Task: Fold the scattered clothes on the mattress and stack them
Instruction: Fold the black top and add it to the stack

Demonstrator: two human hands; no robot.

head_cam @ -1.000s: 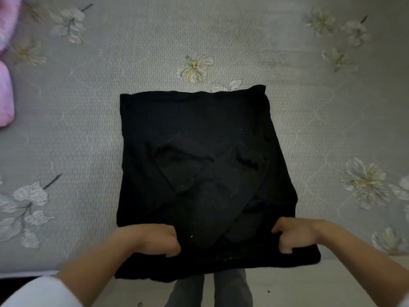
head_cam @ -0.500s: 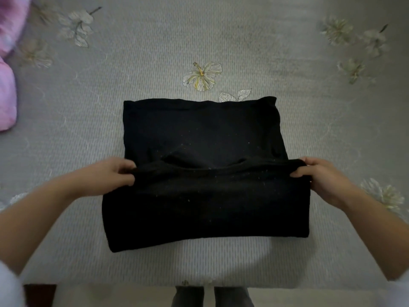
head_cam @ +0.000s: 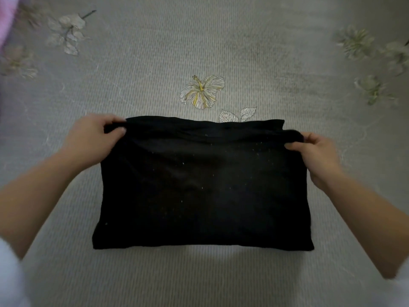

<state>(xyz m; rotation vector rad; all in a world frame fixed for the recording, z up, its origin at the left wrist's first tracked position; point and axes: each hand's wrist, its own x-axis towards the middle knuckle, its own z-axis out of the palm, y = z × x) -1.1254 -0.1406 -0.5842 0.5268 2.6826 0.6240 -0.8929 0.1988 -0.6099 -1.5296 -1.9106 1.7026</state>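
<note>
surface: grey ribbed mattress (head_cam: 265, 52) with flower print (head_cam: 202, 91) | on it: folded black garment (head_cam: 203, 187), centre | far-left corner: pink cloth (head_cam: 5, 18), blurred

Black garment (head_cam: 203, 185), folded to a rectangle, is laid flat on the grey flower-printed mattress (head_cam: 243, 52). Its far left corner is pinched by the left grip (head_cam: 93, 140), its far right corner by the right grip (head_cam: 318, 158). Pale specks are scattered across the cloth.
</note>
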